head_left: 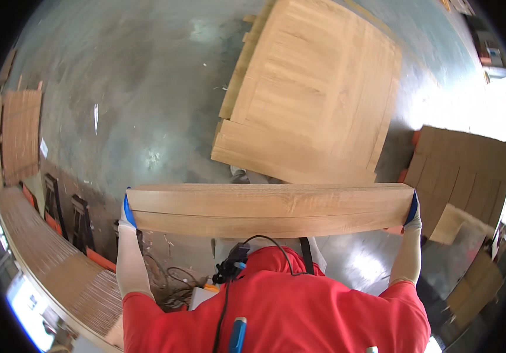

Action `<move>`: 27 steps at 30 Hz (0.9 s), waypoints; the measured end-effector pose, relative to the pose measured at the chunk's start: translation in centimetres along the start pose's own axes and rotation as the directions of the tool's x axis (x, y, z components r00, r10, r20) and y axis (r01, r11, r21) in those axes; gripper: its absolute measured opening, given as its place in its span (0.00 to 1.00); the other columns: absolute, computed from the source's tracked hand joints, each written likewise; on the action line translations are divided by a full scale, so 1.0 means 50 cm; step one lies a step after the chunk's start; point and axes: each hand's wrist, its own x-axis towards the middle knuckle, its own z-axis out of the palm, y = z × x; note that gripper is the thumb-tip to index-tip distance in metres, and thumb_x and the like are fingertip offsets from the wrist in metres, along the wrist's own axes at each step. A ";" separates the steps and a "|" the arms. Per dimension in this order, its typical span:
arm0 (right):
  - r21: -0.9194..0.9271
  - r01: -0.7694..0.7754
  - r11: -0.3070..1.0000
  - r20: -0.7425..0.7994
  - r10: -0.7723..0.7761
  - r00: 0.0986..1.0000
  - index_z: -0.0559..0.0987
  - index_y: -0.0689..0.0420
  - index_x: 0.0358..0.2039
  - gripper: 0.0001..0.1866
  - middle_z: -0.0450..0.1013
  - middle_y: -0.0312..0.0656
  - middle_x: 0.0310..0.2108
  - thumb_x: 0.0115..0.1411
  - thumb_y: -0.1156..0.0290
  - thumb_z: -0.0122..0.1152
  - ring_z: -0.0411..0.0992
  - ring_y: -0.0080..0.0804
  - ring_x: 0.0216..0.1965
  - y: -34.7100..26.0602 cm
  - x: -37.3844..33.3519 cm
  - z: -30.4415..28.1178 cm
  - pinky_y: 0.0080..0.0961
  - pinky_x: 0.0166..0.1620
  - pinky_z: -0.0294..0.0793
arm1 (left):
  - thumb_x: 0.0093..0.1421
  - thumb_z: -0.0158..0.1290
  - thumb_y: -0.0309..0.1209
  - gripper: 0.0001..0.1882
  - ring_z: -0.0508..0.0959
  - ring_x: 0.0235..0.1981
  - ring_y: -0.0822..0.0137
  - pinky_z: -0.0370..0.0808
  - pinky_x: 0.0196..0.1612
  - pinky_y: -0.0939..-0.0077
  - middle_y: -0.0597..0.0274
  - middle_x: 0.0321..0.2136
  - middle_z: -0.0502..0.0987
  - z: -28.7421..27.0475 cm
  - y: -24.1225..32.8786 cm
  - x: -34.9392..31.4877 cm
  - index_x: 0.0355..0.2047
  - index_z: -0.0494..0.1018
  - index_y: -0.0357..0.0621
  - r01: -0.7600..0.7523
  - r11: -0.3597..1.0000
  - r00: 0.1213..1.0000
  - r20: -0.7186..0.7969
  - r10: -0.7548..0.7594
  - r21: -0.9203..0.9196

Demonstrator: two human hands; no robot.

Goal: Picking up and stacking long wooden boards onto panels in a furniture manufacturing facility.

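Observation:
Across the front of my body I hold a stack of long, light wood-grain boards [276, 205], level and lying side to side. A seam runs along their length, so at least two are together. My left hand [127, 210], in a blue and white glove, presses on the left end. At the opposite end, my right hand [411, 210], gloved alike, is closed against the boards. The fingers are mostly hidden behind the ends. Just beyond lies a large stack of wood-grain panels [323, 88], partly covered by the boards at its near edge.
Plastic-wrapped brown stacks [59, 253] line the left side, with more brown panels [22, 135] farther off. At right stands a brown cardboard-like stack [458, 170]. Dark cables [176, 276] lie on the floor near my left. Grey concrete floor [141, 76] stretches beyond.

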 end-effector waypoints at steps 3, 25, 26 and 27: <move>0.155 0.016 0.988 -0.149 0.008 0.989 0.73 0.58 0.55 0.26 0.75 0.39 0.51 0.71 0.51 0.43 0.73 0.32 0.51 0.099 -0.044 -0.122 0.28 0.58 0.69 | 0.66 0.42 0.57 0.30 0.78 0.48 0.63 0.73 0.54 0.66 0.62 0.49 0.78 0.061 0.054 0.087 0.54 0.73 0.47 0.023 0.995 0.999 0.032 -0.026 0.095; 0.387 0.022 0.922 -0.038 -0.008 0.999 0.71 0.56 0.58 0.25 0.73 0.40 0.54 0.72 0.52 0.39 0.71 0.34 0.54 0.432 0.359 -0.580 0.32 0.57 0.71 | 0.69 0.40 0.53 0.28 0.78 0.49 0.64 0.72 0.55 0.68 0.61 0.50 0.78 0.467 -0.136 0.516 0.54 0.72 0.45 -0.155 0.892 0.988 0.069 0.138 0.425; 0.387 0.015 0.922 -0.041 0.001 0.999 0.71 0.56 0.58 0.25 0.73 0.40 0.54 0.72 0.52 0.39 0.71 0.34 0.54 0.431 0.370 -0.596 0.32 0.57 0.71 | 0.69 0.39 0.53 0.28 0.77 0.50 0.64 0.72 0.56 0.68 0.61 0.50 0.77 0.481 -0.146 0.524 0.55 0.72 0.45 -0.146 0.889 0.989 0.078 0.124 0.434; 0.378 0.018 0.926 -0.097 0.021 0.995 0.71 0.56 0.58 0.25 0.73 0.40 0.54 0.72 0.52 0.39 0.71 0.34 0.54 0.430 0.382 -0.612 0.32 0.57 0.71 | 0.69 0.39 0.53 0.28 0.77 0.50 0.64 0.72 0.56 0.68 0.61 0.50 0.77 0.488 -0.156 0.535 0.55 0.72 0.45 -0.137 0.889 0.990 0.072 0.118 0.437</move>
